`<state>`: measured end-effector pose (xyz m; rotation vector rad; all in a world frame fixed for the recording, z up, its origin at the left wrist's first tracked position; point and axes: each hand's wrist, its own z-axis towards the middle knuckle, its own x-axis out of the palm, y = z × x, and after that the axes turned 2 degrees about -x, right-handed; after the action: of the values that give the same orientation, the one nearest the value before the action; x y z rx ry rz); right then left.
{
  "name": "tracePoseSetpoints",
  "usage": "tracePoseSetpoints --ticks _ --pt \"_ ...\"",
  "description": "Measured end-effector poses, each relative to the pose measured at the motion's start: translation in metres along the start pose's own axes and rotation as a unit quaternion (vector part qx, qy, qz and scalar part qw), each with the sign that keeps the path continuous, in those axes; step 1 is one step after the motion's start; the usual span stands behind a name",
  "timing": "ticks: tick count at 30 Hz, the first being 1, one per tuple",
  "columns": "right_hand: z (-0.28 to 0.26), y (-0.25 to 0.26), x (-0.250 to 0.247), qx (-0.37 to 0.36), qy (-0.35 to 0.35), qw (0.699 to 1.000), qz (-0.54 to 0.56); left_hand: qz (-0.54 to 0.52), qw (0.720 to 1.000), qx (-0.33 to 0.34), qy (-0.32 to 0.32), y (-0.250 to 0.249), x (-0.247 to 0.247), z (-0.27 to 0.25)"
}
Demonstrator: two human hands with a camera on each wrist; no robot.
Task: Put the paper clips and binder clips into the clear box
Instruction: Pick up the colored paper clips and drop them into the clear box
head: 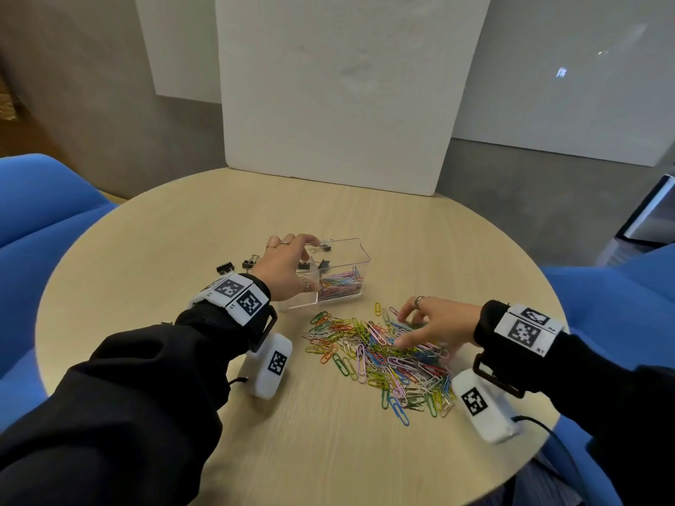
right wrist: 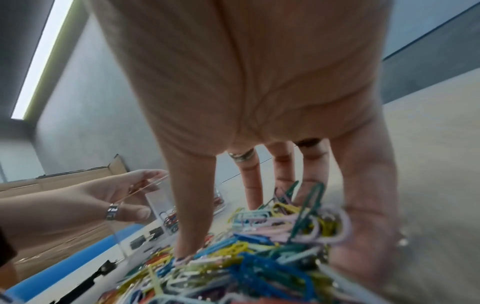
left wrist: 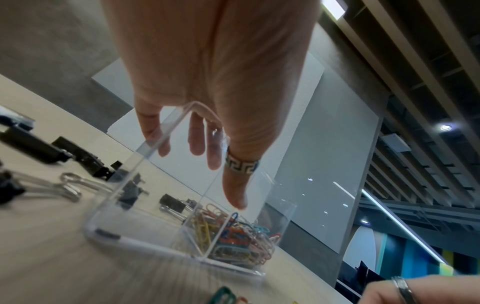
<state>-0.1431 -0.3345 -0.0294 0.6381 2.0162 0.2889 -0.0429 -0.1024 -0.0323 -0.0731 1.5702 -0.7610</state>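
The clear box (head: 359, 250) stands on the round table, split into two compartments. Its right compartment holds coloured paper clips (head: 339, 284); the left one holds black binder clips (left wrist: 172, 203). My left hand (head: 292, 266) grips the box's left end, fingers over the far rim and thumb on the near wall (left wrist: 145, 205). More binder clips (head: 225, 267) lie on the table just left of the box. A big loose pile of paper clips (head: 380, 359) lies in front of the box. My right hand (head: 431, 321) is spread over its right part, fingertips and thumb dug into the clips (right wrist: 259, 257).
The wooden table (head: 182, 250) has bare surface at the left, far side and near edge. A white board (head: 347, 104) leans upright at the table's far edge. Blue seats (head: 44, 199) flank the table on both sides.
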Motion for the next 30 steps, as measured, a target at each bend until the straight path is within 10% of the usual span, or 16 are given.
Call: tracePoseSetpoints --ticks 30 --pt "0.024 0.080 -0.057 -0.192 -0.224 0.952 -0.084 0.001 1.000 0.006 -0.007 0.002 0.001 0.001"
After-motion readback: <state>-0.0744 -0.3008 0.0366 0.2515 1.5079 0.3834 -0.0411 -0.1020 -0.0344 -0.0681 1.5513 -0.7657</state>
